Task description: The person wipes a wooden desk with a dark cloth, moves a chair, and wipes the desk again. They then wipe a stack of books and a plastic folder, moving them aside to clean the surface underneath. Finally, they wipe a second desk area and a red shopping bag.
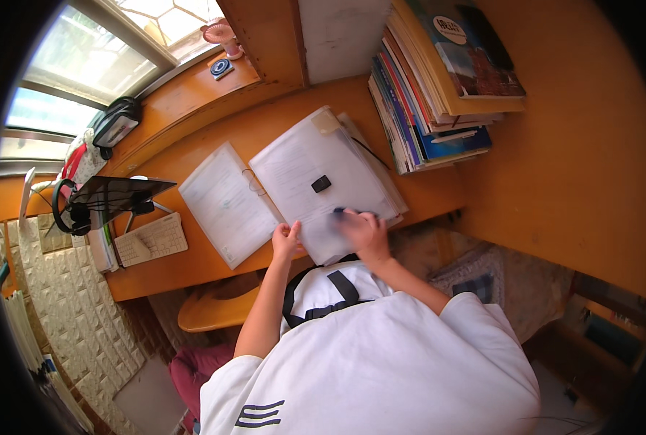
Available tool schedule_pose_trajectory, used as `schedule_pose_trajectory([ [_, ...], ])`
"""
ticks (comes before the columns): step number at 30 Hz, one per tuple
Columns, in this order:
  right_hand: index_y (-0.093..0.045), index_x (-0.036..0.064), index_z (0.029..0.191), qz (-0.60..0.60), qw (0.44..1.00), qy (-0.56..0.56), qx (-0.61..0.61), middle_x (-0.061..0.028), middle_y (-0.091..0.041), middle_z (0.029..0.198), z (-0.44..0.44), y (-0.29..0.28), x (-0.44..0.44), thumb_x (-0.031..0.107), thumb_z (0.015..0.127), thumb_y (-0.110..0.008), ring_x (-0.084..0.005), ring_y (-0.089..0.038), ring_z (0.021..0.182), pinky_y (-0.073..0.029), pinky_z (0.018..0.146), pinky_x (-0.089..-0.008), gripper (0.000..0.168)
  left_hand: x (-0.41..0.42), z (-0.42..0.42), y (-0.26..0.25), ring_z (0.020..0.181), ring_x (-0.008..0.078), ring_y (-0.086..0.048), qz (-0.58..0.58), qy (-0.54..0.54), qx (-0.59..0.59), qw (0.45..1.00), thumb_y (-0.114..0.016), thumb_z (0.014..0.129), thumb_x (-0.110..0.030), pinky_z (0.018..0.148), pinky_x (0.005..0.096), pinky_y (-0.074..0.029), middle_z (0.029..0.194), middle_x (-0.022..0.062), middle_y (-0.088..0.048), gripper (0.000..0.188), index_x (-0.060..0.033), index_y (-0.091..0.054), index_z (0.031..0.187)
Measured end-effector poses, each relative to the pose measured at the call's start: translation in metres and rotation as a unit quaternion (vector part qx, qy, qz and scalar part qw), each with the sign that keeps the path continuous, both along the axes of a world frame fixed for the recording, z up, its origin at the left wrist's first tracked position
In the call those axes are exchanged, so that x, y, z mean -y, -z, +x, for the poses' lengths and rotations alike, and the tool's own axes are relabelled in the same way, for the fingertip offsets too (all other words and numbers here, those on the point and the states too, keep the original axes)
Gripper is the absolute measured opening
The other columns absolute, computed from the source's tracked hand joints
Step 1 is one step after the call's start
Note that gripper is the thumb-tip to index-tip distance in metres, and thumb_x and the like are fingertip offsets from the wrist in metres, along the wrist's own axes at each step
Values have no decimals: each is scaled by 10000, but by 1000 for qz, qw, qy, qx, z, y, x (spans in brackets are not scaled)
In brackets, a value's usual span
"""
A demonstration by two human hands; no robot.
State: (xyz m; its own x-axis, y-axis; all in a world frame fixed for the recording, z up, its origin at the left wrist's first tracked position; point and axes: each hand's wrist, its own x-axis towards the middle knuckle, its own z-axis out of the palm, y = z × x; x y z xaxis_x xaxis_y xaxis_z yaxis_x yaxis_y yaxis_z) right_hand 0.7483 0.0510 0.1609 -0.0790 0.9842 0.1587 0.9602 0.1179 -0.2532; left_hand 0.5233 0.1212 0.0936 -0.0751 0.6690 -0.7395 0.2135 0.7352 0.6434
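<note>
A ring binder with clear plastic sleeves [323, 147] lies open on the wooden desk, with its translucent cover side [228, 204] to the left. Printed sheets show through the plastic. My left hand [286, 241] is at the binder's near edge by the rings' side, thumb and fingers pinched together; whether a sleeve edge is between them cannot be told. Over the lower right of the sleeves is my right hand [364, 231], blurred, with a small dark object [340, 211] at its fingertips. A small black object [321, 184] rests on the sleeves, above that hand.
A tall stack of books [437, 92] stands at the back right. To the left are a white keyboard [151, 239], a tablet or screen on a stand [122, 190] and headphones [64, 209]. A pencil case [119, 125] and a small pink fan [219, 33] sit on the window ledge.
</note>
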Motion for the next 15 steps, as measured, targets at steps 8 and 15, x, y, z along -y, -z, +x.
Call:
schedule_pose_trajectory([
  [8, -694, 237, 1083, 38, 987, -154, -31, 31, -572, 1232, -2, -14, -3, 179, 796, -583, -171, -514, 1044, -416, 811, -373, 314, -2, -10, 13, 515, 112, -547, 26, 20, -5, 999, -723, 866, -372, 418, 276, -470, 655, 20, -557, 379, -68, -498, 893],
  [15, -686, 257, 1145, 18, 995, 88, -31, -13, -571, 1240, 100, -12, 31, 62, 666, -708, -265, -508, 1070, -433, 895, -428, 517, 5, -6, 16, 520, 117, -546, 78, 25, -41, 996, -705, 882, -368, 413, 269, -422, 686, 37, -578, 374, -43, -520, 898],
])
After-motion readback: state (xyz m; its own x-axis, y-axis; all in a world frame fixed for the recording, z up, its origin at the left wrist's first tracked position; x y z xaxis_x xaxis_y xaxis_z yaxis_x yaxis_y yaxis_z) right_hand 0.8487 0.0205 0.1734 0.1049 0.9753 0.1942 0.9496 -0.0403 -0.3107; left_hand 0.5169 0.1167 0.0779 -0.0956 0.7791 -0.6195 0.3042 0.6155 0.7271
